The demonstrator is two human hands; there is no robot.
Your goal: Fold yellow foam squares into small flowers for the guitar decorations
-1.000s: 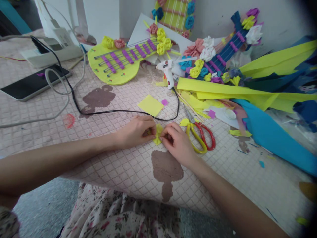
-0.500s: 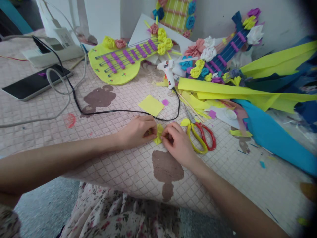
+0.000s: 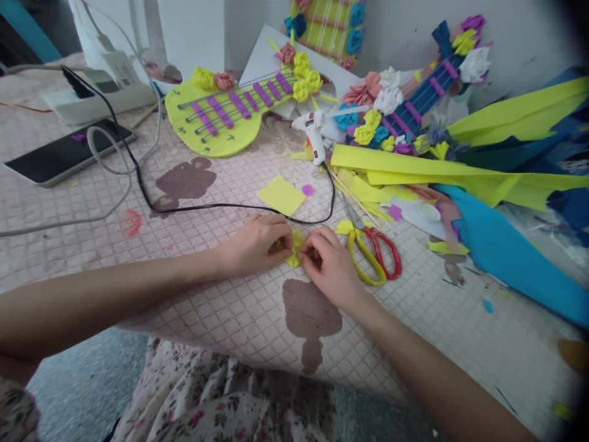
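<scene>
A small crinkled yellow paper flower [image 3: 296, 250] sits between my two hands, just above the tablecloth. My left hand [image 3: 267, 245] pinches its left edge with thumb and fingers. On the other side, my right hand [image 3: 327, 261] has its fingertips closed on the flower's right edge. Fingers cover part of the paper. Close behind the hands lies a flat yellow paper square [image 3: 281, 195], with a little purple paper piece [image 3: 308, 190] beside it. Scissors [image 3: 373, 252] with one yellow and one red handle rest right of my right hand.
A white glue gun [image 3: 313, 136] stands behind, its black cord [image 3: 207, 207] looping across the table. Yellow [image 3: 221, 120] and blue [image 3: 416, 107] paper guitars lie at the back. Crepe paper strips [image 3: 519, 245] spread over the right. A phone [image 3: 67, 153] and power strip [image 3: 101, 98] are left.
</scene>
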